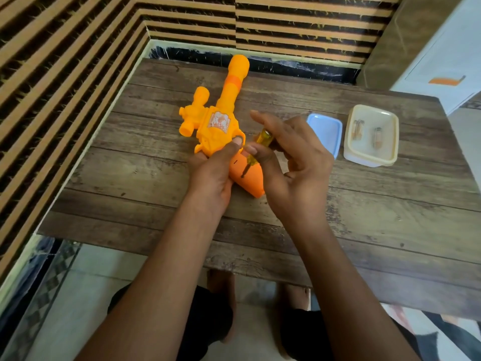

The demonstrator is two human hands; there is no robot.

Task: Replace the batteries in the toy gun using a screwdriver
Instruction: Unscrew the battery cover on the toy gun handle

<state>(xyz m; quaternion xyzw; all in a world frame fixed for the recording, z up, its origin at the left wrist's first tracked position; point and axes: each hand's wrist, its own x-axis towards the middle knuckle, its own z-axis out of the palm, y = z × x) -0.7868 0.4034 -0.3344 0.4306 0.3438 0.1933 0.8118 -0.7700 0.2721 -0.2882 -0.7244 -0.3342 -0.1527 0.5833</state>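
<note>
An orange toy gun [221, 110] lies on the wooden table [364, 217], barrel pointing away from me. My left hand [212, 173] grips it at the trigger and handle, thumb on the trigger guard. My right hand [291, 157] pinches a yellow-handled screwdriver [256, 149] between thumb and fingers, index finger raised. The screwdriver's metal tip touches the darker orange handle [250, 178] of the gun. A clear plastic box [371, 136] to the right holds batteries [377, 136].
A blue lid [326, 131] lies on the table between my right hand and the plastic box. Striped walls close in the table at the left and back. My knees and feet show below the table's near edge.
</note>
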